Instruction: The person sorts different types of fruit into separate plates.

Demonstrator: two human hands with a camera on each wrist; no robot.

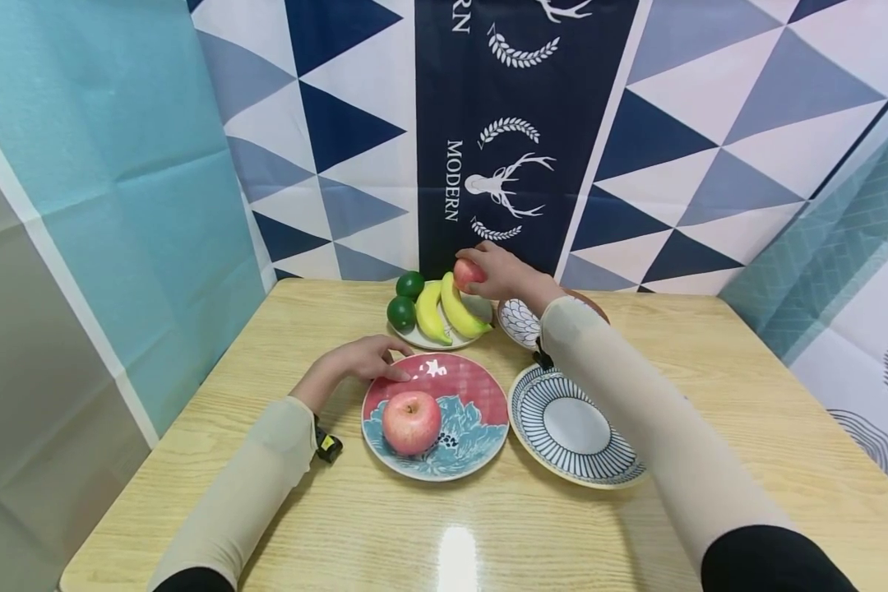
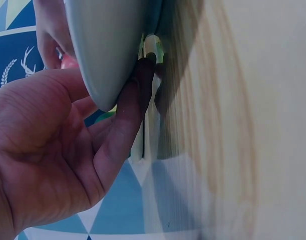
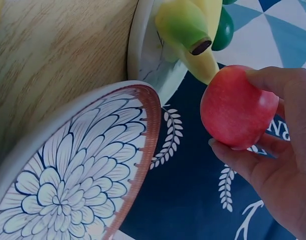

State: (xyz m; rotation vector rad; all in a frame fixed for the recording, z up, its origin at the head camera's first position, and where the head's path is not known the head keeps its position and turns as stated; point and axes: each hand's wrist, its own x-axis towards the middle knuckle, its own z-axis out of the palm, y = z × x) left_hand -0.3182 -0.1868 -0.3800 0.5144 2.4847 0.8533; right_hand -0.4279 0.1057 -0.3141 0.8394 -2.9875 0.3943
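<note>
My right hand [image 1: 501, 273] holds a red apple [image 3: 235, 107] between thumb and fingers, raised above the back right of the fruit plate [image 1: 407, 335]. On that plate lie two yellow bananas [image 1: 455, 308] and two dark green round fruits [image 1: 401, 313]. My left hand [image 1: 366, 359] grips the back left rim of a pink and blue plate [image 1: 474, 378], thumb over the edge and fingers beneath it, as the left wrist view shows. A larger pink apple [image 1: 412, 423] sits on this plate, left of its middle.
To the right is a plate with dark radiating lines [image 1: 577, 423], partly under my right forearm. Behind it stands a brown-rimmed dish with a petal pattern [image 3: 67, 185]. A patterned cloth [image 1: 355, 123] hangs along the table's back edge.
</note>
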